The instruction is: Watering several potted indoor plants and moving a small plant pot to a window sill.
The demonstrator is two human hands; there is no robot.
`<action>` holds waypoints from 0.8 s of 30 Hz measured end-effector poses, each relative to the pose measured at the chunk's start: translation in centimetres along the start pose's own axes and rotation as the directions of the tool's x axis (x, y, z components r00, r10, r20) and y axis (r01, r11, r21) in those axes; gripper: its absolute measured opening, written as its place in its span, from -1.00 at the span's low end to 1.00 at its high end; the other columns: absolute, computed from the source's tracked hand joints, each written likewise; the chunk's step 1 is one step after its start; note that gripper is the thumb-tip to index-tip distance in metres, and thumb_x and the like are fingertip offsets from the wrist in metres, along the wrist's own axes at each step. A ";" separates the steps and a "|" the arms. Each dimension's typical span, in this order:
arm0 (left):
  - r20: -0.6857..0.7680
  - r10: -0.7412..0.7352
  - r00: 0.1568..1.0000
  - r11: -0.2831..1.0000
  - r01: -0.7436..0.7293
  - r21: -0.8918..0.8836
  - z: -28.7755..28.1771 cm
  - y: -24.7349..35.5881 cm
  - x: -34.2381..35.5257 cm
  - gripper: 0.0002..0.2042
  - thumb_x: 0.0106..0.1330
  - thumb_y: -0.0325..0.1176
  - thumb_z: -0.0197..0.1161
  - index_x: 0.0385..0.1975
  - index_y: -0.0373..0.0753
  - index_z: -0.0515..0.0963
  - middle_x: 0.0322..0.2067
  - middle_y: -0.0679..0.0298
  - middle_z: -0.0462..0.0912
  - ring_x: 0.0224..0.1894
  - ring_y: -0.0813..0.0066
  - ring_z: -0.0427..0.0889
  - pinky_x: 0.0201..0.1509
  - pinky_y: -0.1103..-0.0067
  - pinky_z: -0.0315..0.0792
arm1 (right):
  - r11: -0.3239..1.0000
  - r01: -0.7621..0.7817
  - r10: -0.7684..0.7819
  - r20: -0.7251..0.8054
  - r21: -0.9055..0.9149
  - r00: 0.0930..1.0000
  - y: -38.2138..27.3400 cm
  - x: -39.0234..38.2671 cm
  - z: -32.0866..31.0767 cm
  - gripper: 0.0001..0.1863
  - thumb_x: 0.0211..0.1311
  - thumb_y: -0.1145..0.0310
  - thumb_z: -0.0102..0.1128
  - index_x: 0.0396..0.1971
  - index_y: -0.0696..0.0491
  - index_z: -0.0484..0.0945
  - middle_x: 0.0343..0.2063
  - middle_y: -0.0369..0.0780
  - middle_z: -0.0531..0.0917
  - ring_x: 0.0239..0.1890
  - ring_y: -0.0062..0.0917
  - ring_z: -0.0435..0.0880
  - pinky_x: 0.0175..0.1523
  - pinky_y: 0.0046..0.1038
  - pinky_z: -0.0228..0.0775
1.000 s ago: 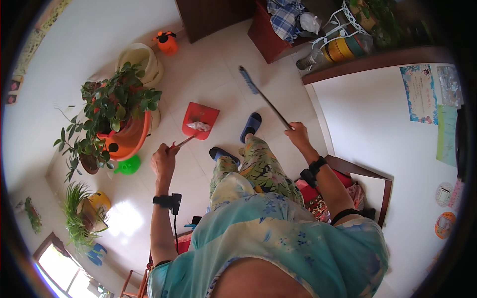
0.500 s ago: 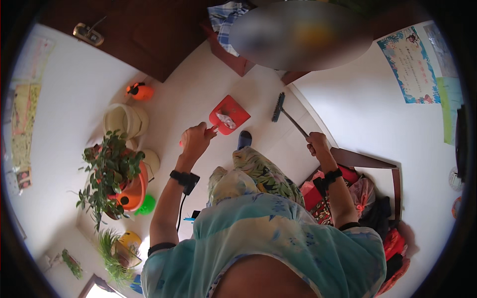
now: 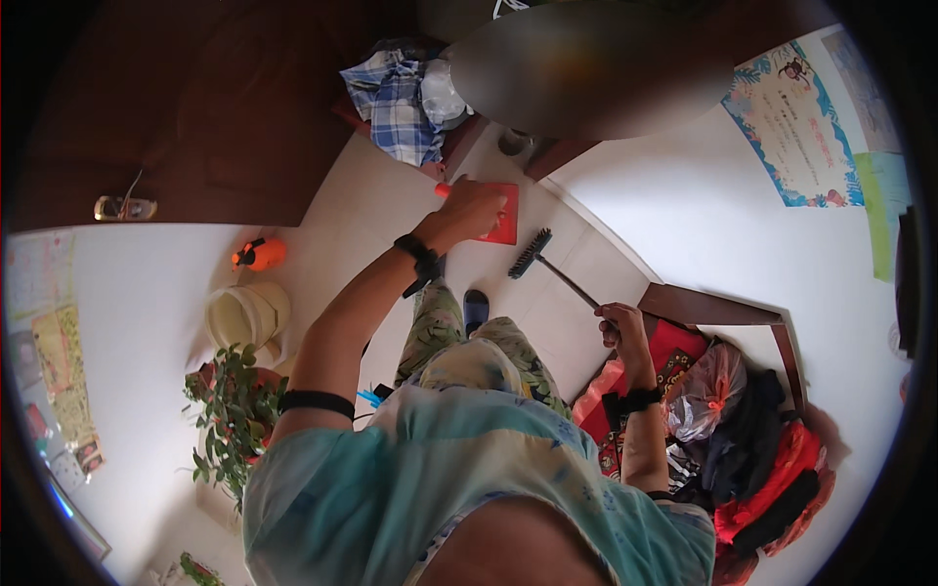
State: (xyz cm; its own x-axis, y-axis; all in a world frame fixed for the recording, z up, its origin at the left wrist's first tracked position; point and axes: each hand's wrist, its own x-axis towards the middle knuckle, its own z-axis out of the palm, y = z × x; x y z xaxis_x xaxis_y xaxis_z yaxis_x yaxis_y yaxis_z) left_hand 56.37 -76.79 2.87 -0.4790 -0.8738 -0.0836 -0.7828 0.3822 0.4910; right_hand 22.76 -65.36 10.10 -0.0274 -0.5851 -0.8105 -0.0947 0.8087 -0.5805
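Observation:
My left hand (image 3: pixel 469 212) reaches forward, closed round the red dustpan (image 3: pixel 507 230) near its handle. The hand covers much of the pan, and the handle's end sticks out beyond it toward the left. My right hand (image 3: pixel 622 325) is wrapped round the thin dark handle of a brush (image 3: pixel 531 254) with black bristles. The brush head hangs over the pale tiles just nearer to me than the dustpan, apart from it. Whether its bristles touch the floor I cannot tell. Some white, crumpled stuff shows at my left fingers, too small to make out.
A brown door (image 3: pixel 225 117) stands at the far left, and blue checked cloth (image 3: pixel 401 107) hangs ahead. Left are an orange spray bottle (image 3: pixel 260 254), a cream bucket (image 3: pixel 239 317) and a potted plant (image 3: pixel 234 410). Bags and clothes (image 3: pixel 752 449) pile up at right.
My left hand has carried the dustpan forward and to the right, and the white wad in it is now mostly hidden. The brush head has come slightly nearer to me. My view has shifted.

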 end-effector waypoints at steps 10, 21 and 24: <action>0.198 0.504 0.841 0.760 -0.540 0.360 -0.7 -3.5 12.7 -0.90 -0.08 -0.28 0.27 -0.65 -0.14 0.58 -0.58 0.21 0.60 -0.19 0.21 0.53 0.14 -0.11 0.02 | 0.970 0.128 -0.079 -0.230 0.206 0.970 -3.7 1.4 5.3 -0.75 0.00 0.28 0.19 -0.43 0.16 0.50 -0.73 -0.32 0.40 -0.81 -0.70 0.26 -0.70 -0.66 0.04; 0.223 0.654 0.723 0.481 -0.625 0.615 -3.0 -4.6 22.5 -0.95 -0.17 -0.42 0.21 -0.72 -0.08 0.59 -0.63 0.36 0.55 -0.13 0.34 0.42 0.19 -0.20 -0.06 | 0.927 0.375 -0.352 -0.327 0.007 0.877 -11.1 3.1 9.8 -0.75 0.09 0.27 0.22 -0.38 0.16 0.51 -0.69 -0.36 0.43 -0.73 -0.79 0.34 -0.71 -0.74 0.11; 0.350 0.625 0.698 0.544 -0.710 0.447 -4.9 -4.6 23.4 -0.94 -0.13 -0.43 0.19 -0.70 -0.08 0.59 -0.58 0.36 0.55 -0.09 0.35 0.39 0.26 -0.13 -0.11 | 0.940 0.336 -0.336 -0.355 -0.065 0.872 -12.6 4.3 10.4 -0.70 0.06 0.21 0.25 -0.36 0.16 0.54 -0.72 -0.37 0.42 -0.71 -0.78 0.37 -0.72 -0.72 0.13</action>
State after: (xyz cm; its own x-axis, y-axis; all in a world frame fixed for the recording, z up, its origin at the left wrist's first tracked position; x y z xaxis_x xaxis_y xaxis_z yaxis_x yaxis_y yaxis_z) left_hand 50.68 -100.40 2.90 -0.9624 -0.2661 -0.0547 -0.2628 0.9629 -0.0615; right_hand 34.17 -77.45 13.18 -0.3451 -0.8038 -0.4845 -0.1625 0.5596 -0.8127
